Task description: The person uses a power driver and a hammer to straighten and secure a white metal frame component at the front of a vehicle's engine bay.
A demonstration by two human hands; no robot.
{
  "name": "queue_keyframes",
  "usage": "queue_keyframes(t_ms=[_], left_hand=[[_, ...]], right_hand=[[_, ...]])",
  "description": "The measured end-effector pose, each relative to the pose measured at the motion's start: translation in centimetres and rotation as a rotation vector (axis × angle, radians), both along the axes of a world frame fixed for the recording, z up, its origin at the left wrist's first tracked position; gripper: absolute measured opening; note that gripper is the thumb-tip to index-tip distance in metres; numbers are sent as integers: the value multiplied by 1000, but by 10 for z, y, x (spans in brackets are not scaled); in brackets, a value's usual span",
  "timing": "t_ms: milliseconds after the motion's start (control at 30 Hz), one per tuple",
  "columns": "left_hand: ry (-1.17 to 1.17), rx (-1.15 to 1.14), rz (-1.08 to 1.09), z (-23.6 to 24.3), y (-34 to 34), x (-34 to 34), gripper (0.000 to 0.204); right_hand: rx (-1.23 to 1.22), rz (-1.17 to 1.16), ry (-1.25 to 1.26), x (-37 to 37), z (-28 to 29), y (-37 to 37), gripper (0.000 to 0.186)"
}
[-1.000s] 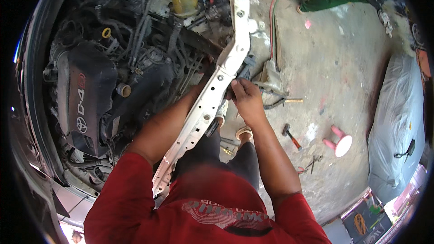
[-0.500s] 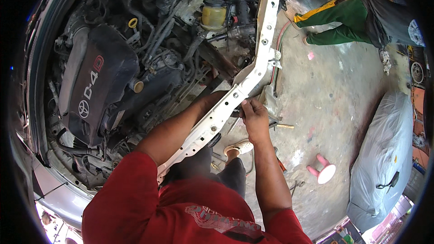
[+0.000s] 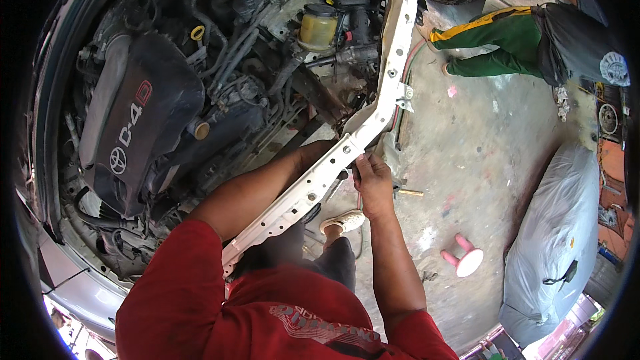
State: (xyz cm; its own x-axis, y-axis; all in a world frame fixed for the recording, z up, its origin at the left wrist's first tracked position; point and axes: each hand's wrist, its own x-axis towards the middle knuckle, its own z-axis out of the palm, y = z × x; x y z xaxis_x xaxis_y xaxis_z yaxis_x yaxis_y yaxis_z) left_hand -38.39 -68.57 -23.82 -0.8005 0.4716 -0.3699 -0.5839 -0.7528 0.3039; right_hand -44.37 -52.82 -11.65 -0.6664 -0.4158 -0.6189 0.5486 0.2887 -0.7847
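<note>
A white metal crossbeam (image 3: 327,165) with bolt holes runs diagonally across the front of an engine bay. My left forearm reaches over the engine-bay side, and my left hand (image 3: 318,151) passes under the beam, its fingers hidden. On the outer side, my right hand (image 3: 373,177) is closed at the beam's lower edge, thumb and fingers bunched together. Whatever they grip is too small and too shaded to name. A small dark part (image 3: 343,175) shows just under the beam beside those fingers.
A dark engine cover (image 3: 143,120) and a yellowish fluid reservoir (image 3: 317,29) fill the bay. A cordless power tool (image 3: 357,23) lies near the reservoir. On the floor are a pink stool (image 3: 469,262), hoses and a wooden-handled tool (image 3: 409,192). Another person (image 3: 513,43) stands near a wheel.
The view has shifted slightly, so the beam and floor things sit a little differently. Both hands stay at the same spot on the beam; the right fingers have barely moved.
</note>
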Motion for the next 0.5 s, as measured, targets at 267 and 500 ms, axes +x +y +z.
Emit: queue_keyframes(t_ms=[267, 500], left_hand=[[257, 161, -17, 15, 1, -10, 42], [117, 65, 12, 14, 7, -5, 48]], right_hand=[[-11, -125, -65, 8, 1, -8, 26], [11, 31, -77, -2, 9, -1, 25]])
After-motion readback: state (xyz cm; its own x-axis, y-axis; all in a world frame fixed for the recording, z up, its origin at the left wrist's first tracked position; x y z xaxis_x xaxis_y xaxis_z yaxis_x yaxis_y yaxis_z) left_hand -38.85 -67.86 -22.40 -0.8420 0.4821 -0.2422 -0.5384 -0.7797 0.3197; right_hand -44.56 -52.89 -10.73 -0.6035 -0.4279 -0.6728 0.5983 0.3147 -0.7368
